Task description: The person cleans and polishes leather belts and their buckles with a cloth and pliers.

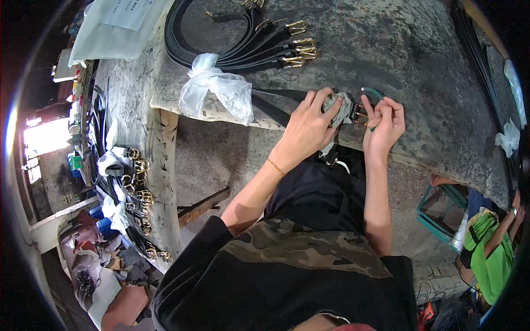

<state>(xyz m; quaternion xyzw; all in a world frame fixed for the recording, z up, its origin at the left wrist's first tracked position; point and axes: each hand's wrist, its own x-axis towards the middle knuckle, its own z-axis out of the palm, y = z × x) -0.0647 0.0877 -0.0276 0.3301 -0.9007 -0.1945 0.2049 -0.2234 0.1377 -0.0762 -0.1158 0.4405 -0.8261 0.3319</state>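
Note:
My left hand is closed around the end of a black belt strap, where a crumpled grey wrapping covers it. Gold-coloured buckle parts stick out from this wrapping towards my right hand. Fingers bent in a pinch, my right hand holds a thin dark green strip that curves up beside the buckle. The black straps run left from my left hand to a translucent plastic wrap tied around them at the table edge.
Black belts with gold buckles lie looped on the worn table. A plastic bag with a label is at the upper left. More buckled belts hang at left, above leather scraps. A green crate and another person's arm are at right.

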